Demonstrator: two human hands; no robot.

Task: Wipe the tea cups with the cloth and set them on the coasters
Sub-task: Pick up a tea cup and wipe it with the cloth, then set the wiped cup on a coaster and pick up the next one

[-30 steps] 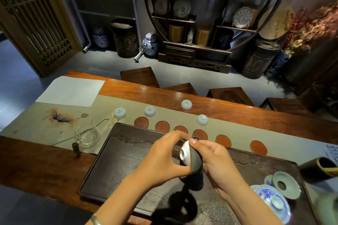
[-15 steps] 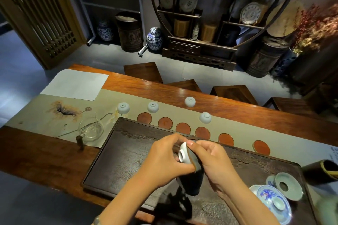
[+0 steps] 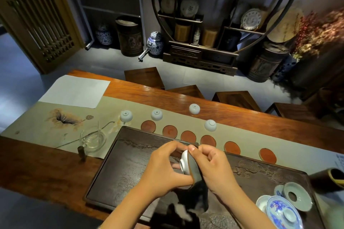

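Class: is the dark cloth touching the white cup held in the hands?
Touching. The head view shows the dark cloth pressed flat against the white cup, with no gap between them.

A small white tea cup (image 3: 184,163) is held on its side above the dark tray, a dark cloth (image 3: 194,168) pressed against its mouth and hanging down below. Four more white cups (image 3: 126,116) stand upside down on the runner. Six round reddish-brown coasters (image 3: 188,136) lie in a row, all bare.
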